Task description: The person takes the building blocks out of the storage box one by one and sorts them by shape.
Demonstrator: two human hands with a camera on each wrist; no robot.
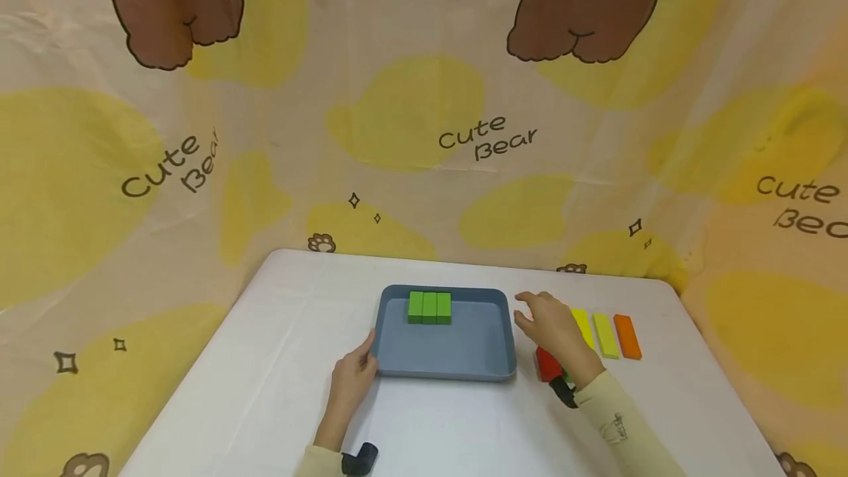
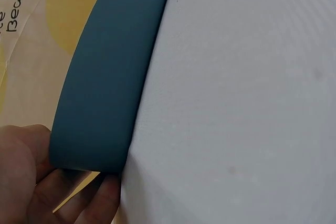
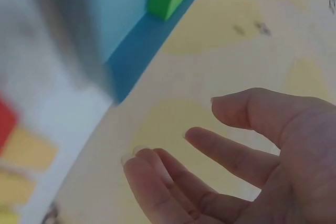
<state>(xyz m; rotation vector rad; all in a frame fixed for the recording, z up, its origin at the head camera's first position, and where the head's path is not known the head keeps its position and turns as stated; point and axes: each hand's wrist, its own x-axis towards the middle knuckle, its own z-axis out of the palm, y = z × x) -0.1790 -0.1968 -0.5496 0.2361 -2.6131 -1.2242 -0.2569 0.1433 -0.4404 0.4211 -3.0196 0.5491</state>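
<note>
A blue-grey tray (image 1: 477, 348) lies on the white table, with three green blocks (image 1: 430, 308) side by side near its back rim. At the tray's left side, my left hand (image 1: 352, 381) grips the edge near the front corner; the left wrist view has its fingers (image 2: 105, 198) against the tray wall (image 2: 100, 77). Beyond the tray's right rim hovers my right hand (image 1: 550, 321), thumb and fingers spread with nothing between them. Under that arm a red block (image 1: 547, 365) shows, and a green one beside it is mostly hidden.
Right of my right forearm stand a yellow block (image 1: 583, 326), a yellow-green block (image 1: 606, 336) and an orange block (image 1: 627, 337). A cloth backdrop (image 1: 397, 190) with bear prints hangs behind the table (image 1: 285, 315). Black straps circle both wrists.
</note>
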